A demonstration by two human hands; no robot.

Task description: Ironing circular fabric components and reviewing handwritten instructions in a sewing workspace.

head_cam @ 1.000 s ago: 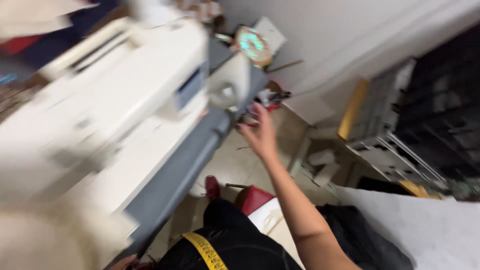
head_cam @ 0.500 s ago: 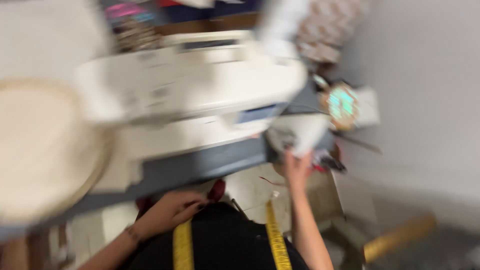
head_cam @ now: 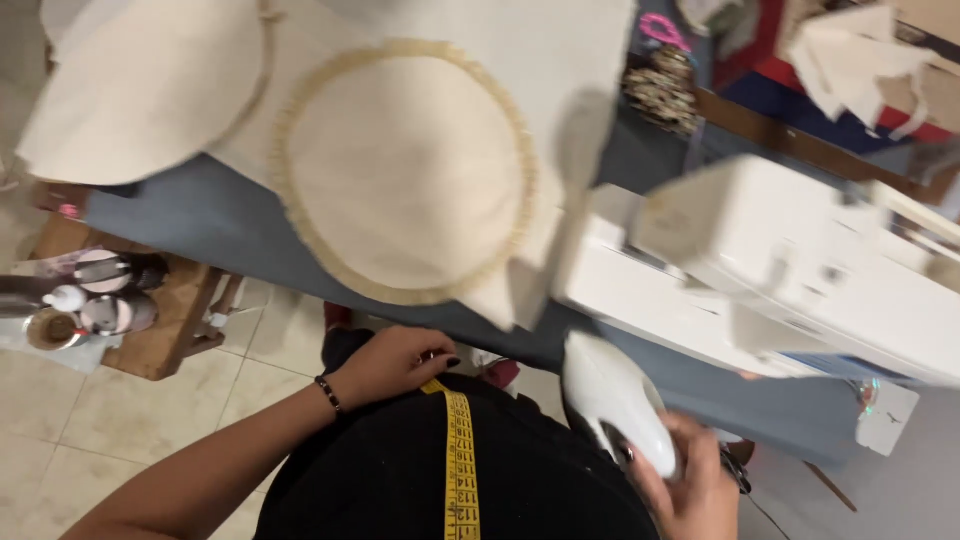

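Blur eats a lot of the right side, so details there are rough. Starting at the far left, around 9 o'clock, a small wooden side table (head_cam: 165, 345) holds a few thread spools (head_cam: 105, 290), partly cut off by the frame edge. Up at 11 o'clock a cream fabric piece (head_cam: 140, 90) runs out of frame, lying on the grey-blue worktable (head_cam: 230, 240). Just right of it, near 12, sits a round cream fabric circle with a frayed fringe edge (head_cam: 400, 170), fully on the tabletop.

Below that, near 6 o'clock, the left hand (head_cam: 395, 362) rests on the black clothing at the waist, fingers loosely curled, tips touching the yellow measuring tape (head_cam: 460, 460) that hangs down the front. It doesn't grip anything.

Over at 5 o'clock the right hand (head_cam: 685, 480) is wrapped around a smooth white rounded object (head_cam: 610, 400), fingers closed on its lower end; what the object actually is I can't tell, it's too smeared. At 3 o'clock the white sewing machine (head_cam: 780, 270) sits on the table, motion-blurred, its right end cut off.
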